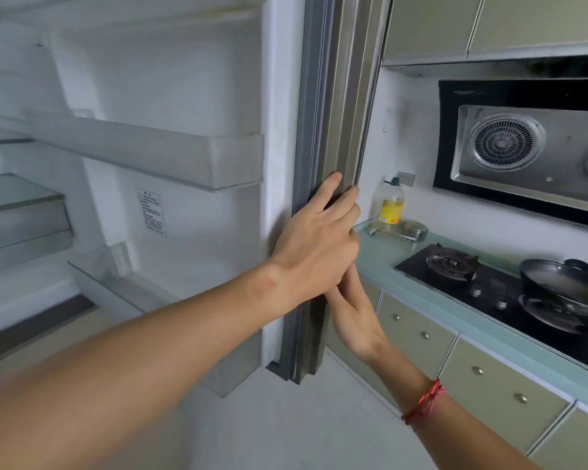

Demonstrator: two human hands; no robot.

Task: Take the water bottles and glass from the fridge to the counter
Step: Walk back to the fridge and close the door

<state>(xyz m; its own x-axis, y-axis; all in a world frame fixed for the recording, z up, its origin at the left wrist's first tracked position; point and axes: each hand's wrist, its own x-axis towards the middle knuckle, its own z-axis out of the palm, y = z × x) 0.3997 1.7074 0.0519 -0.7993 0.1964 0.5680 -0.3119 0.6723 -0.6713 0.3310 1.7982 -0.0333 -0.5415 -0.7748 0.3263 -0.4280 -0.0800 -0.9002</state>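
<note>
The fridge door [336,106] stands wide open, its inner side facing me with clear door shelves [170,154] that hold nothing I can see. My left hand [319,242] is wrapped over the door's grey outer edge at mid height. My right hand [357,317], with a red string on the wrist, grips the same edge just below it. The pale green counter [418,293] runs to the right of the door. No water bottles or glass show in this view.
Glass shelves [17,195] of the fridge interior sit at far left. On the counter stand a yellow-labelled oil bottle [389,208], a small metal tin [414,230], a black gas hob [482,283] and a lidded wok [567,286]. A range hood [523,147] hangs above; drawers below.
</note>
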